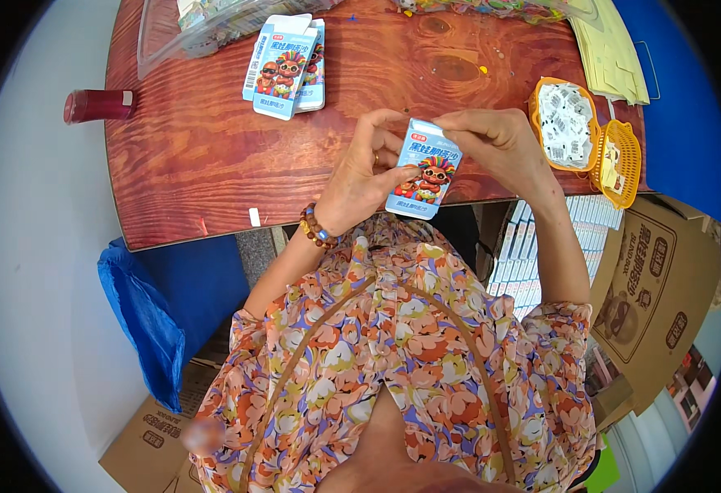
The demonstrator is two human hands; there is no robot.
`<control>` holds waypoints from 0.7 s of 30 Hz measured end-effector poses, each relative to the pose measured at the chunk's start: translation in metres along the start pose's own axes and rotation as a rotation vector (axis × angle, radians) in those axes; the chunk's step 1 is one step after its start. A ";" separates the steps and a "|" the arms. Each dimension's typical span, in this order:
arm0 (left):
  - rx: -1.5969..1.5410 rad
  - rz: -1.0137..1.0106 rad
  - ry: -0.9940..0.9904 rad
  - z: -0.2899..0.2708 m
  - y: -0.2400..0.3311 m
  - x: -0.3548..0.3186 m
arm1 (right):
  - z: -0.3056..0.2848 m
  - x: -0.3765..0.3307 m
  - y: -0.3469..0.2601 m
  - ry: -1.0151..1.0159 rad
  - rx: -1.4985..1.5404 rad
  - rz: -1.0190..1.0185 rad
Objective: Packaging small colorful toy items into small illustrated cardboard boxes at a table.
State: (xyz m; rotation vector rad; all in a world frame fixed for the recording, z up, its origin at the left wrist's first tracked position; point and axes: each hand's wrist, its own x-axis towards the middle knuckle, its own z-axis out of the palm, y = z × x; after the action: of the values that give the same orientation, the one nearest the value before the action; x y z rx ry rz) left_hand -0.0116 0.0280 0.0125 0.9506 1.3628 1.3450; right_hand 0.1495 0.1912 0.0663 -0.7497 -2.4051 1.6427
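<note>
A small light-blue cardboard box (429, 148), printed with a cartoon figure in rainbow hair, is held upright just over the table's near edge. My left hand (359, 177) grips its left side, thumb across the front and fingers behind. At the top right corner, my right hand (500, 146) is closed with its fingertips pinched at the top edge; whether a flap lies between them is hard to see. Farther left on the table lies a blue box with its top flap raised (278, 70), partly covering a second similar box (315, 86).
The reddish wooden table (204, 156) carries clear plastic bins (163, 51) at the back. To the right stand orange baskets (539, 123) with small white packets, beside yellow paper bags (611, 53). A dark red cylinder (97, 106) juts past the left edge. Cardboard cartons (665, 279) stand below right.
</note>
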 end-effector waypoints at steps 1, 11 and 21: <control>-0.001 -0.002 0.003 0.000 -0.002 -0.001 | 0.001 -0.002 -0.002 -0.009 -0.024 -0.034; -0.010 -0.019 -0.052 0.005 0.004 -0.001 | 0.015 -0.020 0.014 0.113 -0.371 -0.311; -0.078 -0.032 -0.072 0.008 -0.001 0.000 | 0.016 -0.019 0.036 0.159 -0.124 -0.299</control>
State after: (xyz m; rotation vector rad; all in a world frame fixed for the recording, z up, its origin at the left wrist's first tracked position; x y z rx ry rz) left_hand -0.0038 0.0300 0.0122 0.9122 1.2578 1.3179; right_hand 0.1719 0.1791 0.0312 -0.4861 -2.3836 1.2824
